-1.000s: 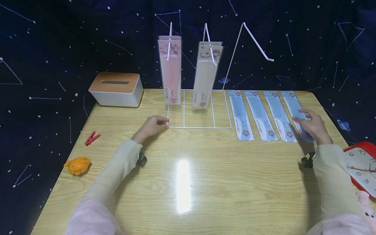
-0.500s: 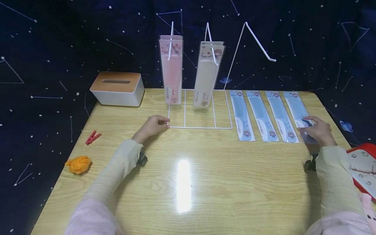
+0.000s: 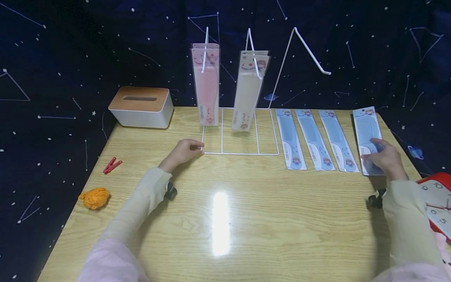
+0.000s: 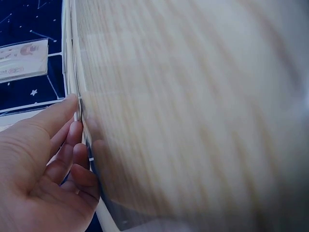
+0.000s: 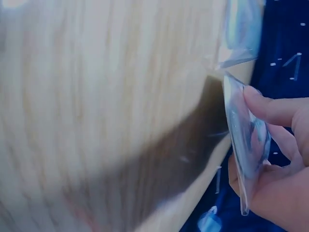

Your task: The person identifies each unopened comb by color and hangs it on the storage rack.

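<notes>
My right hand grips the lower part of a blue comb in a clear package at the table's right side. In the right wrist view the package stands edge-on between thumb and fingers, raised off the wood. My left hand pinches the front left corner of a white wire rack, thumb and fingertips at the wire. Packaged pink combs hang from the rack's left hook, and packaged white combs from its middle one. The right hook carries nothing.
Three more packaged blue combs lie in a row right of the rack. A tissue box stands at the back left. A red clip and an orange cloth bundle lie at left; a red clock at right.
My right hand has closed on the rightmost blue comb package, lifting it and shifting it slightly right and turning it. My left hand stays at the rack's corner.
</notes>
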Available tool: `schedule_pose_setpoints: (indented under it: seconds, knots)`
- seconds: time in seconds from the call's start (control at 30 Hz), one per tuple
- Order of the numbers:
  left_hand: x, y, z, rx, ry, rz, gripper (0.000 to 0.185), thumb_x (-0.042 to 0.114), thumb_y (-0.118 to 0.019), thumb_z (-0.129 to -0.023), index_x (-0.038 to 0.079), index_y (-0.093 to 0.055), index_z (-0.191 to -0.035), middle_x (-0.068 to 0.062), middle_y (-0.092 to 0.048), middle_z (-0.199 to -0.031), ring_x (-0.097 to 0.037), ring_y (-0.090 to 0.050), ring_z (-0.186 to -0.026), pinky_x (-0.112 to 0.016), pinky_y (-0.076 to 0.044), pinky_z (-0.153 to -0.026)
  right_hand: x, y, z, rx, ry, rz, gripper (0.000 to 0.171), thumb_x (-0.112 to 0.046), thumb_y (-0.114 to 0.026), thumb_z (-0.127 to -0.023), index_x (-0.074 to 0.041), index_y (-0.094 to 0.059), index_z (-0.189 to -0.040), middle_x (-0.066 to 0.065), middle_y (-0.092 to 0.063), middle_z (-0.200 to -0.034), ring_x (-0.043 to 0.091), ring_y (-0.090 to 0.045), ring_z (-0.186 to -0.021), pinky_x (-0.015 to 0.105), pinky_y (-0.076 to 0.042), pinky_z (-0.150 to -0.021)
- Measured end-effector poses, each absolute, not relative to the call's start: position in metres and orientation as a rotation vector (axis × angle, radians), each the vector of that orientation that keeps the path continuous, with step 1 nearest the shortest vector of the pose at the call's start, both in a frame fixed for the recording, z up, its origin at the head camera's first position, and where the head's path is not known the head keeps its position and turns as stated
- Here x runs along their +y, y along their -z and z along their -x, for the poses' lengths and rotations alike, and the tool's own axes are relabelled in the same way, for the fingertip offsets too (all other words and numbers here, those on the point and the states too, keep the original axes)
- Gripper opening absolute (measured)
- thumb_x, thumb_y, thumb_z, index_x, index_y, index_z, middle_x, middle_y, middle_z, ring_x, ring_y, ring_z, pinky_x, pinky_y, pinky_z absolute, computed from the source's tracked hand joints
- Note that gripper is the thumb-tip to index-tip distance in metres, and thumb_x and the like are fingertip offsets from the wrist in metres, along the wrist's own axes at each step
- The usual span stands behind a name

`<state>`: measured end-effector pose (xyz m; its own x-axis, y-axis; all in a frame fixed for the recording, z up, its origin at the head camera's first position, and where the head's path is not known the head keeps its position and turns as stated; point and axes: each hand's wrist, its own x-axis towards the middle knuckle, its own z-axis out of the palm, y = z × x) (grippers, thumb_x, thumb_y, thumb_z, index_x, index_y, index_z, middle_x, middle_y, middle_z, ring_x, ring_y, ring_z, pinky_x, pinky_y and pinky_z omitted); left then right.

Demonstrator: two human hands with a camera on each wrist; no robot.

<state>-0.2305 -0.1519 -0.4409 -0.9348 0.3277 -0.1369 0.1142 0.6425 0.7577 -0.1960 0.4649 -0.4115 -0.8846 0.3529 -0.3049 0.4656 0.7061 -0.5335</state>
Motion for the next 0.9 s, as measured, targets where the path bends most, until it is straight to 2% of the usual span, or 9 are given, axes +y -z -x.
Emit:
schedule_pose_setpoints:
  seconds: [0.1,0.3,0.43,0.57,0.67,0.73,0.8,0.9]
  knots:
    - [-0.152,0.442,0.23,2.597,-1.18,-0.361,0.036,0.016,-0.066,-0.09,-0.001,-0.062,-0.122,-0.016,-0.064,-0.115,-0.029,-0.055,-0.111,-0.043,-0.04,-0.103,0.459,0.405,0.191,2.822,0.991,-0.62,0.084,-0.015,-0.063,-0.088,-0.006,-0.01,-0.151,0.032,-0.008,-0.151,0.053,-0.017,-0.135,0.065,-0.018,-0.108]
    - [-0.153,0.444,0.228,2.591,-1.188,-0.361,0.037,0.016,-0.066,-0.09,-0.001,-0.061,-0.122,-0.017,-0.065,-0.114,-0.029,-0.055,-0.111,-0.043,-0.041,-0.103,0.433,0.386,0.179,2.893,1.167,-0.642,0.084,-0.024,-0.065,-0.089,-0.014,-0.011,-0.153,0.024,-0.007,-0.156,0.047,-0.018,-0.138,0.062,-0.021,-0.109]
    - [-0.153,0.444,0.228,2.589,-1.181,-0.355,0.037,0.016,-0.066,-0.089,-0.001,-0.062,-0.122,-0.016,-0.065,-0.113,-0.029,-0.055,-0.111,-0.043,-0.041,-0.103,0.408,0.374,0.167,2.896,1.245,-0.623,0.084,-0.034,-0.064,-0.089,-0.031,-0.009,-0.153,0.014,-0.007,-0.159,0.041,-0.024,-0.136,0.06,-0.025,-0.108]
    - [-0.153,0.445,0.228,2.582,-1.186,-0.362,0.037,0.016,-0.066,-0.089,-0.001,-0.061,-0.122,-0.017,-0.064,-0.113,-0.029,-0.055,-0.11,-0.043,-0.041,-0.102,0.38,0.361,0.151,2.944,1.34,-0.542,0.081,-0.032,-0.065,-0.089,-0.044,-0.012,-0.149,0.005,-0.017,-0.158,0.025,-0.035,-0.128,0.058,-0.031,-0.106]
    - [-0.153,0.445,0.229,2.585,-1.185,-0.373,0.037,0.016,-0.066,-0.089,-0.002,-0.061,-0.122,-0.017,-0.064,-0.114,-0.029,-0.055,-0.11,-0.043,-0.041,-0.103,0.36,0.352,0.136,3.005,1.442,-0.438,0.081,-0.02,-0.068,-0.088,-0.039,-0.019,-0.15,0.003,-0.03,-0.151,0.011,-0.042,-0.118,0.037,-0.041,-0.104]
    - [-0.153,0.444,0.23,2.586,-1.183,-0.381,0.037,0.015,-0.066,-0.089,-0.002,-0.061,-0.122,-0.017,-0.064,-0.114,-0.029,-0.055,-0.11,-0.043,-0.041,-0.103,0.346,0.347,0.126,3.026,1.558,-0.348,0.081,-0.009,-0.069,-0.086,-0.032,-0.024,-0.15,0.002,-0.039,-0.143,0.004,-0.046,-0.11,0.019,-0.045,-0.094]
    - [-0.153,0.443,0.231,2.588,-1.183,-0.378,0.037,0.015,-0.066,-0.089,-0.001,-0.061,-0.122,-0.016,-0.064,-0.114,-0.029,-0.055,-0.11,-0.043,-0.041,-0.102,0.334,0.343,0.117,3.046,1.651,-0.248,0.081,0.0,-0.069,-0.084,-0.025,-0.028,-0.15,0.0,-0.045,-0.137,-0.001,-0.05,-0.105,0.006,-0.044,-0.081]
    - [-0.153,0.442,0.231,2.585,-1.19,-0.368,0.036,0.015,-0.066,-0.089,-0.001,-0.061,-0.122,-0.016,-0.064,-0.114,-0.029,-0.055,-0.11,-0.043,-0.04,-0.103,0.315,0.337,0.104,3.05,1.777,-0.117,0.082,0.011,-0.068,-0.08,-0.019,-0.033,-0.148,-0.004,-0.05,-0.131,-0.005,-0.054,-0.101,0.004,-0.045,-0.076]
